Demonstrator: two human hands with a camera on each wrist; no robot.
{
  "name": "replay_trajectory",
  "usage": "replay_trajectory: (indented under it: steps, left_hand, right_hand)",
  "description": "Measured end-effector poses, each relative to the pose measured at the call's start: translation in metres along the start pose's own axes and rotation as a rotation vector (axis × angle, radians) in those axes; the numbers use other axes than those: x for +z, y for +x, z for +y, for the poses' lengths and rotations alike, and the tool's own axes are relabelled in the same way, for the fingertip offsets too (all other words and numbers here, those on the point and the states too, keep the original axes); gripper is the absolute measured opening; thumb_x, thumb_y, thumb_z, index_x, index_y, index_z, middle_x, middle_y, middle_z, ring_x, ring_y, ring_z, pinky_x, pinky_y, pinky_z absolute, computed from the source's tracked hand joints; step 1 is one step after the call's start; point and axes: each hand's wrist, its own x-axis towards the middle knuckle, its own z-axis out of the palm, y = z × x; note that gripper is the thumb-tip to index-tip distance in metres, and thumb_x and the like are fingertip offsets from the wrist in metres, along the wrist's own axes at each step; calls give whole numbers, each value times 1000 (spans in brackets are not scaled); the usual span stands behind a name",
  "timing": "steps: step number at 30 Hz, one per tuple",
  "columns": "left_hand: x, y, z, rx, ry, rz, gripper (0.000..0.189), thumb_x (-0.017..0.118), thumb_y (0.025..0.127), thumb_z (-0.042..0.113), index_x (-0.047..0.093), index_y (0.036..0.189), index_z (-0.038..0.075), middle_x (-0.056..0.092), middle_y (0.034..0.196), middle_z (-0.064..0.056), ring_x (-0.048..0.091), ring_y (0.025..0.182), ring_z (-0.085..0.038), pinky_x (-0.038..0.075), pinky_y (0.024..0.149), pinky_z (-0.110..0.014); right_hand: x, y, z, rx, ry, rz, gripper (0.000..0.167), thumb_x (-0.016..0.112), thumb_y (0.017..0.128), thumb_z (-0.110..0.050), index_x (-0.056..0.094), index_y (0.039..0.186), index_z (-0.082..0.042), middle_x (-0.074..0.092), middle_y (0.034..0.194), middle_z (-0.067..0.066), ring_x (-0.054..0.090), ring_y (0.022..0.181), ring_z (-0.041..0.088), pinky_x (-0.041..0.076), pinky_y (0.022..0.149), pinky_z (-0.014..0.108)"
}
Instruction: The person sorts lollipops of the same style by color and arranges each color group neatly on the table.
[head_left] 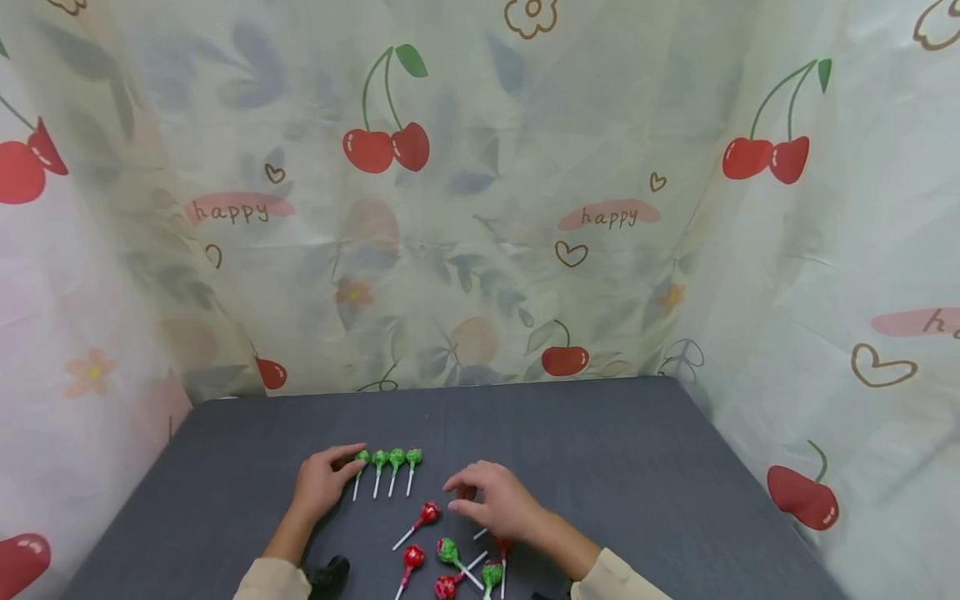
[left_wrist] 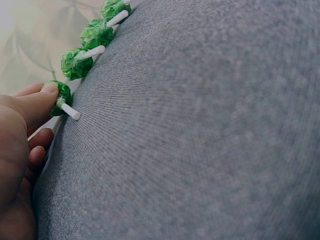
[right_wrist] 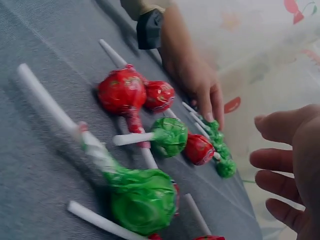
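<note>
Nearest, on the dark grey table, a red lollipop and a green lollipop lie with crossed sticks; a 2nd green lollipop lies just beside them. A little farther in are a 2nd red lollipop and, partly hidden under the right hand, a 3rd red lollipop. A 4th red lollipop lies just beyond, slanted.

The right hand hangs above the table, fingers loosely bent, with a clear gap between thumb and fingertips.

Farther off, the left hand has a narrow pinch: thumb and fingers close on the green head of the leftmost lollipop, its white stick jutting free of the grip. That lollipop is the end of a row of 4, the other 3 green lollipops standing side by side to its right, sticks toward the person. Behind hangs a cherry-printed curtain.
</note>
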Motion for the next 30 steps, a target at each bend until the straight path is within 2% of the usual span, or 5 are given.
replay_trajectory:
  steps: [3,7,15,21,30]
  left_hand:
    - [0,0,0,0,1,0,32,71,90,16,71,121,11,67,119,-14,60,109,-33,46,90,-51]
    - [0,0,-1,-1,8,-4,32,71,90,18,71,122,12,66,119,-14,60,110,-34,45,91,-52]
    - [0,0,-1,-7,16,-11,32,71,90,17,71,122,12,66,120,-14,59,111,-35,44,92,-53]
    - [1,0,-1,-2,17,-7,32,72,90,17,71,121,12,67,119,-14,60,110,-34,45,91,-52]
    - [1,0,-1,1,22,3,32,72,89,18,71,121,12,67,119,-14,60,110,-34,45,91,-52]
  right_hand:
    - [1,-5,-2,-44,-78,-43,19,71,90,-26,73,107,-16,58,84,-18,53,77,3,43,74,21]
    - [5,-9,-4,-85,-124,-127,19,70,91,-26,73,108,-18,58,84,-17,52,78,4,41,75,19]
    - [13,-17,-6,-169,-215,-209,17,70,89,-29,73,105,-23,59,84,-16,49,80,-1,38,73,17]
    - [19,-20,-7,-218,-264,-221,19,72,87,-32,73,104,-25,60,86,-17,46,80,-3,37,72,17]
    - [22,-19,-7,-203,-297,-244,24,73,86,-36,72,108,-26,55,80,-18,42,77,-2,35,70,17]
